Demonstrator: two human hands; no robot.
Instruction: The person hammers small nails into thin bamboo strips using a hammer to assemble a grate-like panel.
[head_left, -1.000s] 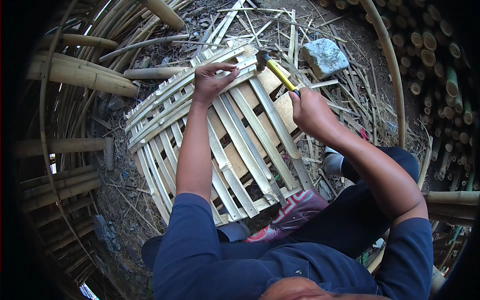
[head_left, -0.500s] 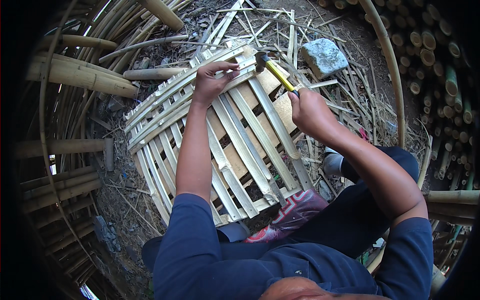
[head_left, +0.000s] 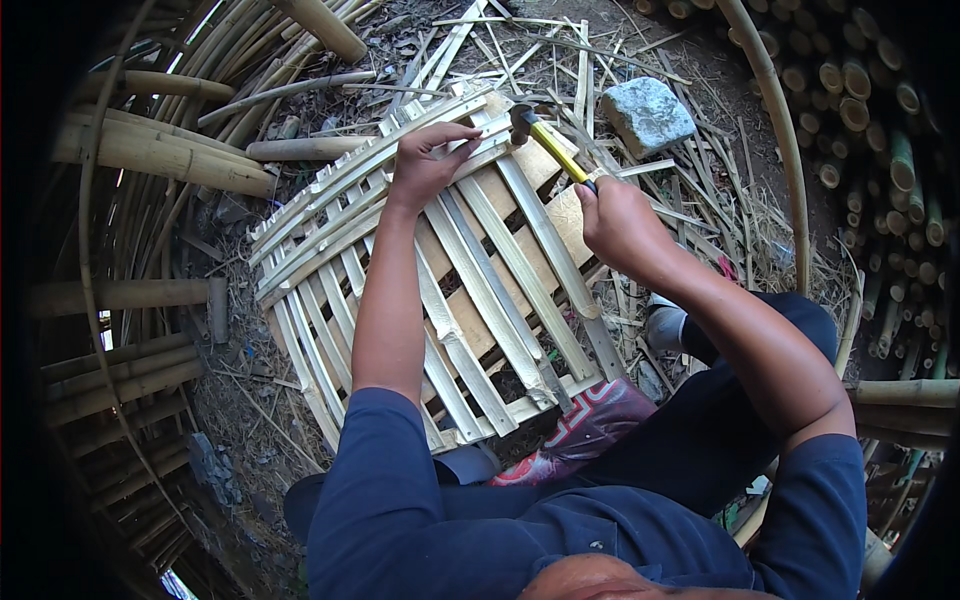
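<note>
We are gripping a hammer [head_left: 555, 148] in our right hand [head_left: 622, 218], holding our left hand [head_left: 423, 168] half-curled over a slatted frame [head_left: 543, 236]. Whether it is pinching anything, we cannot tell.

The earth ground [head_left: 245, 390] here is strewn with thin bamboo strips [head_left: 585, 70] and dry straw [head_left: 778, 228]. A pale stone block [head_left: 648, 117] sits on it; the slatted panel [head_left: 527, 280] spreads over it, its underside hidden from me.

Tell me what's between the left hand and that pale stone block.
In the head view, slat ends and the hammer lie between them.
</note>
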